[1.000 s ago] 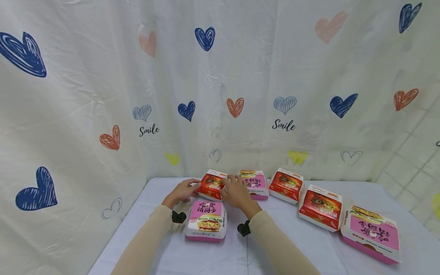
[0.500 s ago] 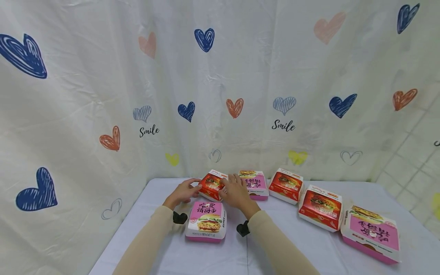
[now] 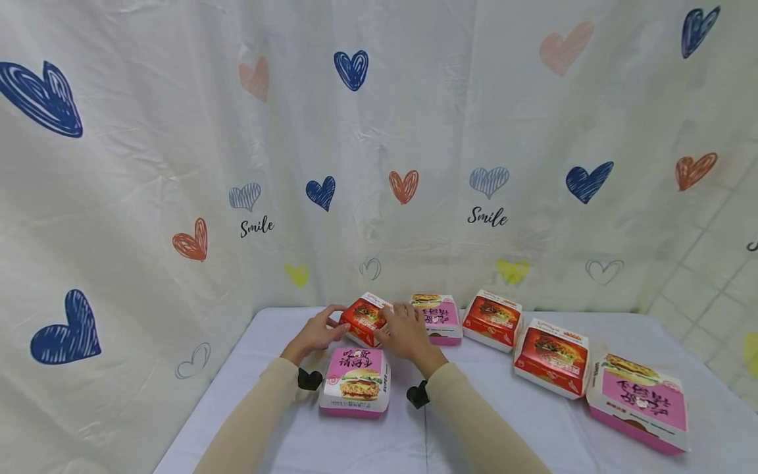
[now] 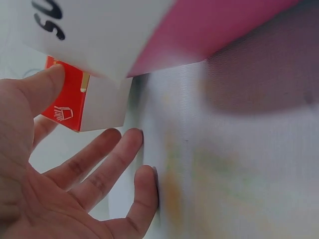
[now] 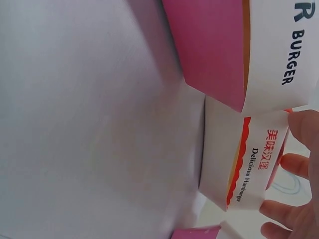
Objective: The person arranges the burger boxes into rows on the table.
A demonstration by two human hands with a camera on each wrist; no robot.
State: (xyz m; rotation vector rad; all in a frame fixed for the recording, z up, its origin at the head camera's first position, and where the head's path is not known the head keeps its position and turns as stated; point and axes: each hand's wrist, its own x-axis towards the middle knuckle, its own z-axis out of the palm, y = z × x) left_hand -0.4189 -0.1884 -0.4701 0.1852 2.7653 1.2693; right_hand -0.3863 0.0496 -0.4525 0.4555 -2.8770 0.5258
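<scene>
At the far left of the table, a red-and-white cardboard burger box (image 3: pixel 361 318) sits between both hands. My left hand (image 3: pixel 316 334) holds its left corner; in the left wrist view the thumb (image 4: pixel 47 84) lies on the red lid and the other fingers spread out below. From the right, my right hand (image 3: pixel 405 334) grips the lid's edge with thumb and fingers, beside the printed side of the red box (image 5: pixel 259 159) in the right wrist view. Just in front stands a pink-and-white burger box (image 3: pixel 355 382), which neither hand touches.
Behind the right hand is another pink burger box (image 3: pixel 437 319). A red box (image 3: pixel 493 320), a second red box (image 3: pixel 553 359) and a pink box (image 3: pixel 639 403) follow in a curve to the right. A heart-print curtain (image 3: pixel 414 131) backs the white-covered table (image 3: pixel 485 421).
The red box has turned slightly and shifted a little left between the hands. The left thumb has moved slightly right along its near edge. The other boxes have stayed put.
</scene>
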